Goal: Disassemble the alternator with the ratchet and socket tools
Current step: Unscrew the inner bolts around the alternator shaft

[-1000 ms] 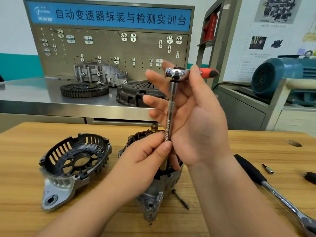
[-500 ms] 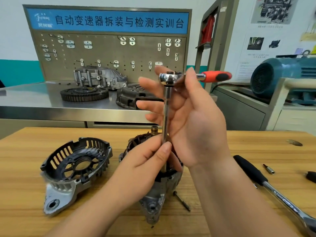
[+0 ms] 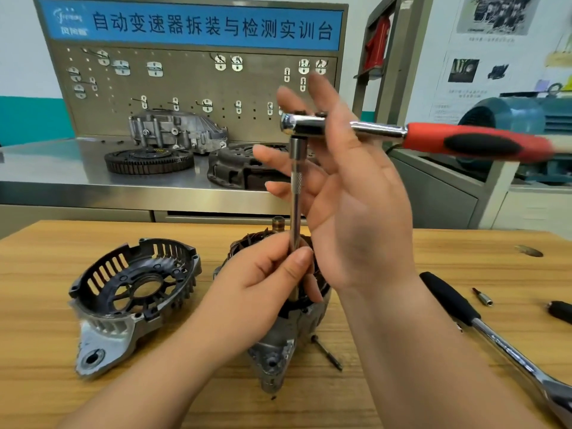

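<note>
The alternator body (image 3: 278,345) stands on the wooden table, its copper windings showing at the top. My left hand (image 3: 263,283) pinches the lower part of a steel extension bar (image 3: 296,193) that rises upright from the alternator. A red-handled ratchet (image 3: 464,142) sits on top of the bar, its handle pointing right. My right hand (image 3: 349,205) holds the ratchet's neck between thumb and forefinger, with the other fingers spread behind the bar. The removed end cover (image 3: 133,292) lies to the left.
A large chrome ratchet with a black grip (image 3: 483,329) lies at the right, near a small bit (image 3: 483,297) and a black tool end (image 3: 561,311). A loose bolt (image 3: 326,352) lies by the alternator. Behind the table stands a steel bench (image 3: 62,168) with gearbox parts.
The ratchet handle has swung round to the right and toward me, so its red grip now shows in full. My left hand stays on the extension bar.
</note>
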Demonstrator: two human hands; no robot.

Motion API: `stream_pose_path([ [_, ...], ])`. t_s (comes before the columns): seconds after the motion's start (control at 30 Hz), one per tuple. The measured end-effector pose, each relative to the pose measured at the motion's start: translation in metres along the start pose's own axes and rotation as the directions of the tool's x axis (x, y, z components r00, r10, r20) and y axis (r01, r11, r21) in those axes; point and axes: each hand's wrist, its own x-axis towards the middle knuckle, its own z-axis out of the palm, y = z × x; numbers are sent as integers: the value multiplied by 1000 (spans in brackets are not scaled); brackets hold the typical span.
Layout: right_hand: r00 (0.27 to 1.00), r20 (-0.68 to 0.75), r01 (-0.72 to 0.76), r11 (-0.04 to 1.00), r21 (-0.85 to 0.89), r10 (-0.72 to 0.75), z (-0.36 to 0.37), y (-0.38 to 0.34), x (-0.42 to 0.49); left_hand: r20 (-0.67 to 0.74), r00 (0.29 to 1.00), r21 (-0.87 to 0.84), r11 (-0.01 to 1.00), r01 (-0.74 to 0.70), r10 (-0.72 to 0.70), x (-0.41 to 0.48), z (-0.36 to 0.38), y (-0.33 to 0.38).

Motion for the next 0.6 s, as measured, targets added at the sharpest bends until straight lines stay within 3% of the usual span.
stream_pose_path([
  [0.17,982,1,-187,977,100,188,-4,-1,4,58,998,-65,998,24,-21,-2,-1,0],
  [0.43,999,-3,39,997,-61,-39,-1,-1,1,-26,1000,40,999,9,-8,-1,2,1],
  [0.6,997,18,-72,997,30,71,-2,-4,2,-19,1000,-18,1000,2,-2,-3,4,3],
])
